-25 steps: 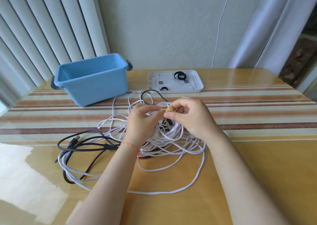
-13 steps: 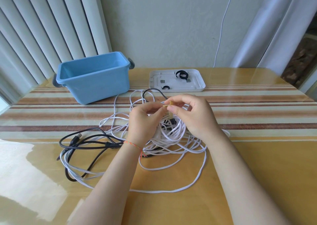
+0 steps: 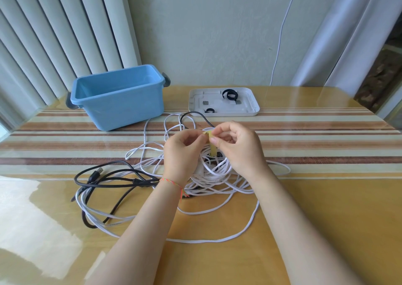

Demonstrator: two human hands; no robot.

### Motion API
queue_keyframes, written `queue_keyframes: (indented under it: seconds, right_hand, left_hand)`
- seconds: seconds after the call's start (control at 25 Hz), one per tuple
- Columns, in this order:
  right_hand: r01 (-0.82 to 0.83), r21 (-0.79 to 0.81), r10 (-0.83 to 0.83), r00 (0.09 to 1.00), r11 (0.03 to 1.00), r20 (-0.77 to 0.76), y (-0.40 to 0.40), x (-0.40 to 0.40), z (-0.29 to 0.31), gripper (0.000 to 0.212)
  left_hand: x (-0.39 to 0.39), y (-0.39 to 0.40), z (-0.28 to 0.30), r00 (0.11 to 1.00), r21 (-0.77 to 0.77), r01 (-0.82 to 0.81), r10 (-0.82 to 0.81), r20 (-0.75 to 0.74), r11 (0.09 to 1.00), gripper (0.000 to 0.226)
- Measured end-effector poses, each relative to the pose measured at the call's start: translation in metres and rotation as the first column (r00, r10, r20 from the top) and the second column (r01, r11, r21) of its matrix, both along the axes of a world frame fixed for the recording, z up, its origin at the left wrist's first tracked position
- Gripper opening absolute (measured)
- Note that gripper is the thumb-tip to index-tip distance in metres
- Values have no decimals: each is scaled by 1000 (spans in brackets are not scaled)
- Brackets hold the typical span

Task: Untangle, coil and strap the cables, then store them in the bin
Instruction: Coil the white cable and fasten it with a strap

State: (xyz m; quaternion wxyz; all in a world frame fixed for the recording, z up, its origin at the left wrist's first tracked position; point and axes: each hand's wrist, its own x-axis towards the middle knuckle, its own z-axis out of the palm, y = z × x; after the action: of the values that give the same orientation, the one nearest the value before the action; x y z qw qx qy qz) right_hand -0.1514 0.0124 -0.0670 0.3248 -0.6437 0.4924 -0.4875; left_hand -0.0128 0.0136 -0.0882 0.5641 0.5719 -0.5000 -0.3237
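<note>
A tangle of white cable (image 3: pixel 217 171) lies in the middle of the table, mixed with black cables (image 3: pixel 113 176) that spread to the left. Above the tangle, my left hand (image 3: pixel 182 149) and my right hand (image 3: pixel 235 145) both pinch a yellow strap (image 3: pixel 211 142) that hangs down into the white loops. The blue bin (image 3: pixel 121 102) stands at the back left, with nothing visible inside. Black straps (image 3: pixel 229 94) lie on a white lid (image 3: pixel 250 106) behind the hands.
A thin white cord (image 3: pixel 280 34) hangs down the wall behind the table. Vertical blinds stand at the left and a curtain at the right. One long white loop (image 3: pixel 250 221) runs toward the table's near edge.
Both hands rose slightly and the yellow strap has been drawn out longer, hanging below the fingers. The cables on the table lie as before.
</note>
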Motion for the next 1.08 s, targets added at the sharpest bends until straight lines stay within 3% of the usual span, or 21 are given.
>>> queue_keyframes:
  seconds: [0.4,0.84,1.08]
  right_hand:
    - [13,29,-14,999,999,36,0,2,-3,5]
    - [99,154,-110,992,983,68,-2,1,-3,5]
    - [68,191,-95,987,979,131,-1,0,-3,12]
  left_hand:
    - [-2,0,1,997,36,-11,13,-70,999,14]
    - [-6,7,3,993,-54,70,-75,-91,996,7]
    - [-5,7,1,992,-81,109,-114,-60,991,11]
